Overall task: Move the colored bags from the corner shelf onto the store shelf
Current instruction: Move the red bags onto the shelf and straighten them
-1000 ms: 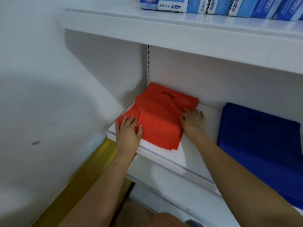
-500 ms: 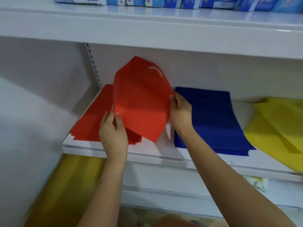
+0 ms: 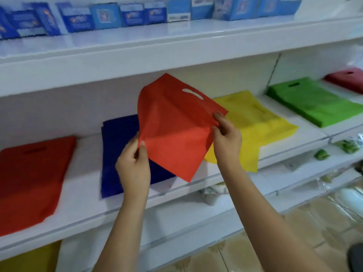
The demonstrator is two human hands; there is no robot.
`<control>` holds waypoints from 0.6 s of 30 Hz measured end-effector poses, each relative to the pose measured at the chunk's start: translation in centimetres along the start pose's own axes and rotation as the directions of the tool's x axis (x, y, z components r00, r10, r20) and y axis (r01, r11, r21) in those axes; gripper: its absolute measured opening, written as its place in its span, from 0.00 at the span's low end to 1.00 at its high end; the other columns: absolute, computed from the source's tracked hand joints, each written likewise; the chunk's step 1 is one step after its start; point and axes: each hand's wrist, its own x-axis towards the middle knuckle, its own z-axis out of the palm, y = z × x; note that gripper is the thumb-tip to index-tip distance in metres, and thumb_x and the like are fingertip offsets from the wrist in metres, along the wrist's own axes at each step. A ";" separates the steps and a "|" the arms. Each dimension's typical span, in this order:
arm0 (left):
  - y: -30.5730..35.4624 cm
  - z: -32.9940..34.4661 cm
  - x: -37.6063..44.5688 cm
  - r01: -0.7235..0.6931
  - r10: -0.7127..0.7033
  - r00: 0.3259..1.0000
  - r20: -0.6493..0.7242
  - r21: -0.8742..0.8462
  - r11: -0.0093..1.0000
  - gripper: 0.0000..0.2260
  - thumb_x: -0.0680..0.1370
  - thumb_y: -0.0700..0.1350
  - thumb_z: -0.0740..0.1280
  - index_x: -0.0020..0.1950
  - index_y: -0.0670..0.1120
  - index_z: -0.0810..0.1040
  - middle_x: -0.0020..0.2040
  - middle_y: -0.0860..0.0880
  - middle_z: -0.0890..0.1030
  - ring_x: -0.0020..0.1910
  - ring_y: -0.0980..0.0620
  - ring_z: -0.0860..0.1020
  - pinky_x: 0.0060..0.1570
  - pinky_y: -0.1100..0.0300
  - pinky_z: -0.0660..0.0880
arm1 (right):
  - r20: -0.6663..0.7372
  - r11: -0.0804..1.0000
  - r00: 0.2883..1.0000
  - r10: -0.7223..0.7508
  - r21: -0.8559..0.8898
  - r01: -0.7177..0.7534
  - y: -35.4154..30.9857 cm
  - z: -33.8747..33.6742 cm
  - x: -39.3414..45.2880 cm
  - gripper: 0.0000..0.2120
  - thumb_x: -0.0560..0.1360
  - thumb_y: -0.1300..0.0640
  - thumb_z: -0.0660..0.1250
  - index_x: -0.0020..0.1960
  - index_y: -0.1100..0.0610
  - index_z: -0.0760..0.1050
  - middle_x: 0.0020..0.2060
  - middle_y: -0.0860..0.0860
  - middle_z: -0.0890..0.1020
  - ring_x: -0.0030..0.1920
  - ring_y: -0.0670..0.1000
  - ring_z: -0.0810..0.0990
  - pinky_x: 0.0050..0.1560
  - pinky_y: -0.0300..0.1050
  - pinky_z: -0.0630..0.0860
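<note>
A flat red bag with a cut-out handle hangs in the air in front of the white shelf. My left hand pinches its lower left edge, and my right hand pinches its right edge. Behind it lie stacks of bags on the shelf: a red stack at far left, a blue stack, a yellow stack, a green stack and a dark red stack at far right.
Blue boxes line the shelf above. A lower shelf holds small green packets. Something yellow sits at the bottom left. Tiled floor shows at the lower right.
The view has swung right along the shelf. Both hands have carried the single red bag rightward, from over the red stack to in front of the blue and yellow stacks.
</note>
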 end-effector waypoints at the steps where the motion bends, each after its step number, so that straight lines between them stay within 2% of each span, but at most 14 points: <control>1: 1.0 2.2 -0.8 0.000 0.001 1.000 0.027 -0.020 1.000 0.13 0.83 0.42 0.63 0.67 0.48 0.80 0.61 0.55 0.82 0.61 0.61 0.78 0.62 0.64 0.74 | -0.052 1.000 0.999 0.011 0.000 -0.011 0.3 -2.6 1.0 0.15 0.75 0.65 0.66 0.60 0.55 0.81 0.60 0.47 0.81 0.62 0.40 0.77 0.65 0.38 0.71; 4: 4.3 8.8 -3.4 -0.012 0.018 0.995 0.093 -0.074 0.997 0.12 0.82 0.42 0.65 0.65 0.48 0.81 0.59 0.56 0.82 0.59 0.62 0.79 0.62 0.63 0.75 | -0.218 0.998 0.974 0.060 0.032 -0.054 1.2 -10.9 4.2 0.09 0.75 0.58 0.70 0.55 0.54 0.83 0.55 0.45 0.83 0.57 0.38 0.79 0.61 0.36 0.74; 6: 6.1 13.2 -5.3 -0.007 0.018 0.993 0.115 -0.100 0.995 0.11 0.82 0.48 0.66 0.62 0.48 0.82 0.55 0.55 0.84 0.56 0.60 0.81 0.59 0.63 0.76 | -0.307 0.996 0.948 0.086 0.038 -0.078 2.1 -16.5 6.3 0.09 0.75 0.61 0.69 0.53 0.55 0.84 0.53 0.45 0.84 0.55 0.38 0.80 0.62 0.38 0.74; 8: 7.8 17.7 -7.2 0.038 -0.022 0.993 0.118 -0.130 0.991 0.16 0.81 0.55 0.66 0.60 0.45 0.83 0.55 0.48 0.85 0.57 0.52 0.81 0.59 0.57 0.78 | -0.360 0.996 0.929 0.085 0.015 -0.085 2.8 -21.9 8.2 0.11 0.75 0.65 0.67 0.53 0.56 0.84 0.52 0.48 0.84 0.54 0.39 0.80 0.62 0.38 0.74; 9: 8.5 20.0 -8.1 0.062 -0.044 0.992 0.117 -0.148 0.987 0.17 0.81 0.55 0.66 0.59 0.44 0.84 0.55 0.46 0.85 0.57 0.51 0.81 0.59 0.56 0.78 | -0.382 0.997 0.922 0.062 -0.021 -0.076 3.1 -24.6 9.0 0.12 0.75 0.66 0.66 0.52 0.56 0.83 0.52 0.49 0.84 0.54 0.39 0.80 0.62 0.37 0.74; 12: 10.6 26.9 -10.1 0.147 -0.117 0.985 0.128 -0.255 0.956 0.08 0.80 0.44 0.69 0.58 0.46 0.82 0.55 0.49 0.84 0.55 0.57 0.82 0.58 0.62 0.77 | -0.457 0.989 0.889 -0.024 -0.141 -0.046 4.3 -31.8 10.9 0.15 0.74 0.68 0.65 0.54 0.53 0.82 0.57 0.49 0.81 0.56 0.39 0.77 0.61 0.33 0.72; 15: 12.2 33.2 -11.7 0.213 -0.154 0.967 0.205 -0.305 0.928 0.09 0.79 0.40 0.70 0.59 0.45 0.82 0.53 0.49 0.84 0.52 0.59 0.82 0.55 0.65 0.77 | -0.538 0.993 0.843 0.011 -0.095 -0.074 5.9 -38.1 12.4 0.22 0.75 0.69 0.65 0.64 0.51 0.76 0.68 0.47 0.71 0.58 0.41 0.77 0.58 0.32 0.74; 18: 13.5 39.0 -12.8 0.233 -0.138 0.943 0.303 -0.305 0.923 0.11 0.79 0.36 0.69 0.60 0.45 0.81 0.52 0.49 0.83 0.49 0.63 0.81 0.51 0.69 0.76 | -0.596 0.993 0.800 0.072 -0.031 -0.113 7.7 -43.4 13.8 0.32 0.76 0.68 0.64 0.73 0.42 0.65 0.76 0.45 0.58 0.60 0.42 0.76 0.58 0.36 0.76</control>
